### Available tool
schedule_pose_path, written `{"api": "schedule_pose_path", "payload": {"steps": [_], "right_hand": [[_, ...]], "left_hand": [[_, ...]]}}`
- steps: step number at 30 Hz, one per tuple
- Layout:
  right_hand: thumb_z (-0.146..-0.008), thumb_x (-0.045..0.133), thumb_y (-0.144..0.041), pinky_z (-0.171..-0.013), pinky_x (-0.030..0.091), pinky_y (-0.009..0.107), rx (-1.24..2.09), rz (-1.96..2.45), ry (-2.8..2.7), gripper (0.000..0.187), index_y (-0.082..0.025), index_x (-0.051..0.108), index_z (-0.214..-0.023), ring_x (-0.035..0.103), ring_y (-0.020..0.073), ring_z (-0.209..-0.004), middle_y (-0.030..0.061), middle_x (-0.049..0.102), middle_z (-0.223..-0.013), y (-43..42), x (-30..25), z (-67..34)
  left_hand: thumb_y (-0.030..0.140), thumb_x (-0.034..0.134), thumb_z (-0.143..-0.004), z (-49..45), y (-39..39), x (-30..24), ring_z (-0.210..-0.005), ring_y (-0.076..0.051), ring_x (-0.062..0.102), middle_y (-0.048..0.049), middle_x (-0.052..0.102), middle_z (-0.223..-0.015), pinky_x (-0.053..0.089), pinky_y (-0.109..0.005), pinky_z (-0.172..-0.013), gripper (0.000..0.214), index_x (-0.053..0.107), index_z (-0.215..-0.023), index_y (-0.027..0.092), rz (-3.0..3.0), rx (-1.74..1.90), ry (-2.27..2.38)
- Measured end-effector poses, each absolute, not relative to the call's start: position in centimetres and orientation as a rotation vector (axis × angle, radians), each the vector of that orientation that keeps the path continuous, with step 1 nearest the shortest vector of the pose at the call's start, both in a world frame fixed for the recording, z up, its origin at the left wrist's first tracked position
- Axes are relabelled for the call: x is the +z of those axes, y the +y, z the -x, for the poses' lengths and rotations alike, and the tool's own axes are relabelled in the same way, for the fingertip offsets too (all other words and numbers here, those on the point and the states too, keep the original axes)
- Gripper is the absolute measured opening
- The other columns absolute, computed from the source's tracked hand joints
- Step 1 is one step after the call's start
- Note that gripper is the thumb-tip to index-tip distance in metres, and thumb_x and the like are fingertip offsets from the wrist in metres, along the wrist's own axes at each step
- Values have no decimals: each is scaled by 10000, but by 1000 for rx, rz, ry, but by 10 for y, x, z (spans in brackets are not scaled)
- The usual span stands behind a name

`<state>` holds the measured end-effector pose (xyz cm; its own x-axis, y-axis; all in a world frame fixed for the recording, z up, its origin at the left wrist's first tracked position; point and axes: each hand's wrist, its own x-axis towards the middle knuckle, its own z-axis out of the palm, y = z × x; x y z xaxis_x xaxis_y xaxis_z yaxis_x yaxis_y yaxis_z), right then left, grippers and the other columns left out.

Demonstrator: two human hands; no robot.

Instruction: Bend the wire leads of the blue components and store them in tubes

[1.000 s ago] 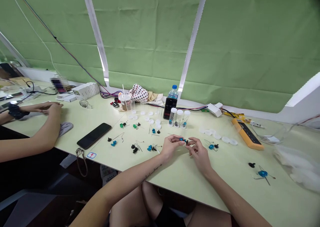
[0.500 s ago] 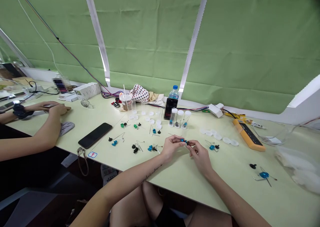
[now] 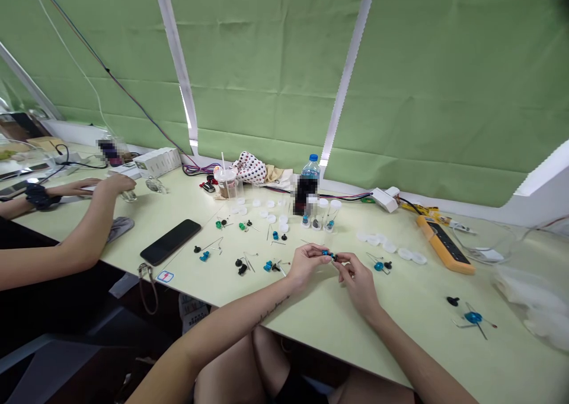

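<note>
Blue-and-black part (image 3: pixel 329 255) pinched at both ends

Your left hand (image 3: pixel 306 266) has thumb and fingers closed on the blue end — your right hand (image 3: pixel 356 278) has its fingertips drawn together on the black end, so the part sits between your hands, above the pale table (image 3: pixel 422 297). Just right of your right hand lies a blue piece (image 3: pixel 379 266) beside a black knob (image 3: pixel 388 265). Beyond your hands — three white-capped clear tubes (image 3: pixel 317 215), upright near a blue-capped bottle (image 3: pixel 312 168).
</note>
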<state>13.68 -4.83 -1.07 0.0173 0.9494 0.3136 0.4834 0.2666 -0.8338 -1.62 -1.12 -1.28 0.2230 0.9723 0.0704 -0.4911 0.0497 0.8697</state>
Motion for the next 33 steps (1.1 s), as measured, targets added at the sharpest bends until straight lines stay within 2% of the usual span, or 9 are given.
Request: {"api": "schedule_pose_path", "payload": {"steps": [2, 6, 9, 14, 21, 26, 33], "right_hand": [[-851, 473, -529, -487, 451, 264, 647, 1358, -1612, 356, -204, 557, -970, 537, 148, -510, -4, 576, -608, -48, -11, -137], [-844, 462, -544, -489, 468, 272, 664, 1348, -1614, 403, -205, 531, -1051, 543, 134, -518, 49, 633, -835, -46, -12, -138], [-842, 466, -534, -505, 474, 277, 634, 1337, -1610, 429, -209, 500, -1120, 546, 125, -512, 54, 630, -895, -46, -11, -138], [-845, 465, -523, -490, 465, 271, 641, 1320, -1604, 384, -205, 548, -1044, 544, 130, -517, 54, 636, -860, -48, -10, -136], [-852, 466, -523, -487, 451, 259, 634, 1353, -1611, 367, -201, 578, -987, 535, 148, -506, -13, 555, -572, -48, -11, -137], [-848, 454, -550, -483, 454, 264, 633, 1364, -1617, 404, -190, 583, -980, 539, 153, -506, 0, 566, -579, -48, -10, -137], [-824, 510, -533, -479, 470, 265, 663, 1355, -1560, 394, -205, 523, -1041, 554, 127, -511, 50, 631, -859, -47, -12, -136]], "left_hand": [[234, 814, -552, 16, -11, -14, -760, -180, 639, -93, 697, -817, 450, -338, -806, 350, 676, -852, 117, -946, 1255, 658], [229, 809, -564, 17, -12, -12, -758, -174, 635, -95, 694, -817, 454, -329, -798, 340, 674, -855, 116, -944, 1246, 656], [234, 812, -557, 17, -12, -10, -741, -171, 635, -88, 694, -790, 454, -327, -792, 348, 675, -855, 116, -945, 1238, 665], [240, 807, -561, 17, -12, -10, -746, -181, 642, -96, 699, -806, 457, -340, -801, 339, 673, -846, 114, -957, 1234, 667], [265, 813, -549, 17, -11, -13, -761, -196, 652, -105, 701, -829, 461, -345, -799, 363, 670, -847, 113, -965, 1210, 676], [261, 810, -559, 17, -10, -15, -767, -196, 647, -116, 696, -840, 461, -350, -807, 355, 671, -846, 106, -976, 1212, 668], [252, 802, -573, 17, -12, -14, -716, -173, 638, -102, 695, -786, 462, -337, -787, 352, 669, -864, 108, -961, 1222, 684]]}}
